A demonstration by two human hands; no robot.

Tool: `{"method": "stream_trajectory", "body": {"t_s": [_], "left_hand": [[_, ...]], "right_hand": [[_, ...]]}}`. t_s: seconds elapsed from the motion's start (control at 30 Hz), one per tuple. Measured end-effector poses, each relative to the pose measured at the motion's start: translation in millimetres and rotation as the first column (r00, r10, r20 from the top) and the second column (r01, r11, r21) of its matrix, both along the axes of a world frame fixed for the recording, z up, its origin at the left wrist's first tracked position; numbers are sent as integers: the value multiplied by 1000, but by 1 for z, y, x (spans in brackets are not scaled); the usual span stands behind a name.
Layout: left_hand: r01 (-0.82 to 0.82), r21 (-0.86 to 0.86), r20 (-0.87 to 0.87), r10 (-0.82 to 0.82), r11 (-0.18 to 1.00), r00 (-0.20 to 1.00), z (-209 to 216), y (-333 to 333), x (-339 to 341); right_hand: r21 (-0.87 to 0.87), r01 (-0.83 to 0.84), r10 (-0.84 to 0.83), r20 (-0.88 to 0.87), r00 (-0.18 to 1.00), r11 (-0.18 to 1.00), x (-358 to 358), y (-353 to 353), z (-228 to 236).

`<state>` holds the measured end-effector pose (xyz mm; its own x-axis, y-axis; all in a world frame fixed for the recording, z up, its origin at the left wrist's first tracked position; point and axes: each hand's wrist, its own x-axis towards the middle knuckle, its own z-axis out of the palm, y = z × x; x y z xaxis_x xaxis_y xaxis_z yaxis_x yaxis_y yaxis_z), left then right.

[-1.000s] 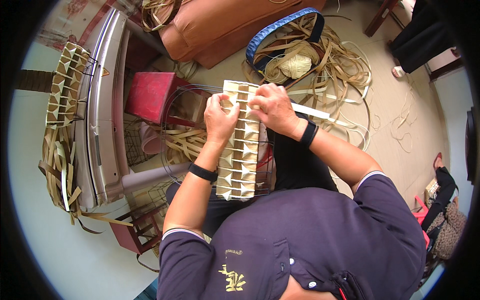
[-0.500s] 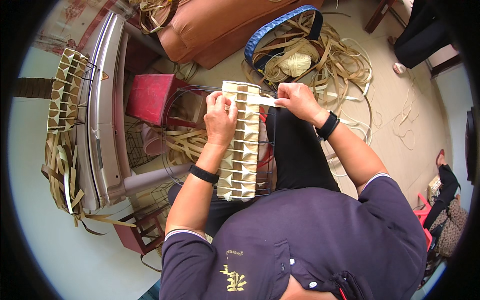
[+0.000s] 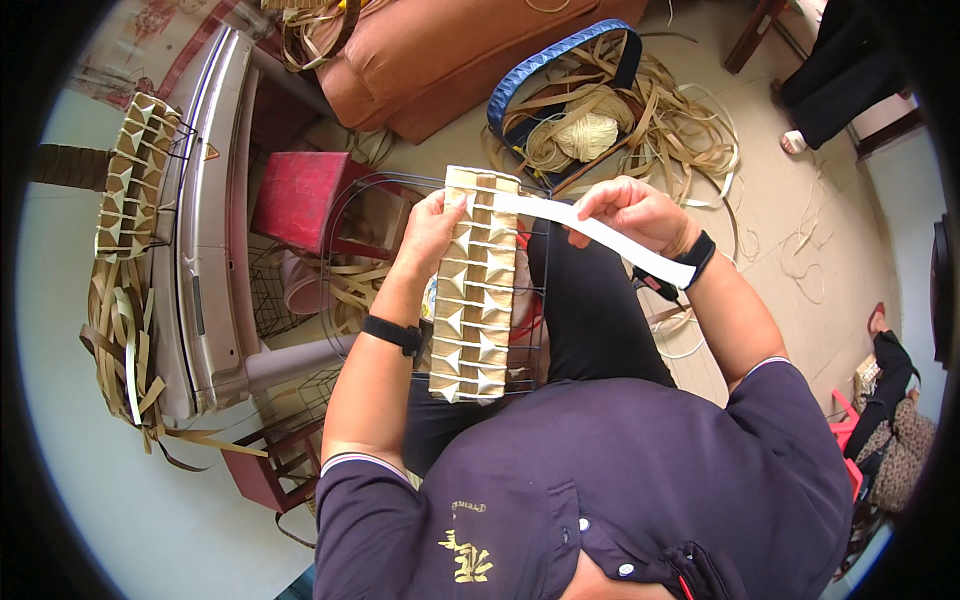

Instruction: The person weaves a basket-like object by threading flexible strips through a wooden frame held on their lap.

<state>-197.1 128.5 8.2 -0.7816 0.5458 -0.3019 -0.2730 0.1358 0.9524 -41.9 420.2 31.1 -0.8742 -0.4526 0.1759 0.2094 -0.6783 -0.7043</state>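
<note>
A tan and cream woven panel (image 3: 474,290) on a black wire frame (image 3: 545,300) lies over my lap, with rows of raised folded points. My left hand (image 3: 430,236) grips the panel's left edge near its far end, thumb on top and fingers partly hidden beneath. From that far end a white flat strip (image 3: 625,243) runs out to the right. My right hand (image 3: 640,215) has the strip between its curled fingers, and the loose end hangs across toward my wrist.
At the far side, a blue-handled basket (image 3: 565,70) holds cream cord among loose tan strips. A red stool (image 3: 300,200) stands left, beside a grey machine-like body (image 3: 205,250) with another woven panel (image 3: 138,180). Other people's legs (image 3: 840,75) show at right.
My right hand has moved right and slightly nearer, turning over, and a longer length of white strip now shows. My left hand has shifted toward the panel's left edge.
</note>
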Motion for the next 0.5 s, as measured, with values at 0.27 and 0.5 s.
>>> {"method": "stream_trajectory", "body": {"t_s": [0.27,0.5], "left_hand": [[86,-15,38,-85,996,996,43,-22,7],[199,-83,-137,-209,976,968,143,-71,28]], "right_hand": [[115,562,-571,66,818,819,19,-34,37],[260,661,-691,34,722,704,57,-41,90]]}}
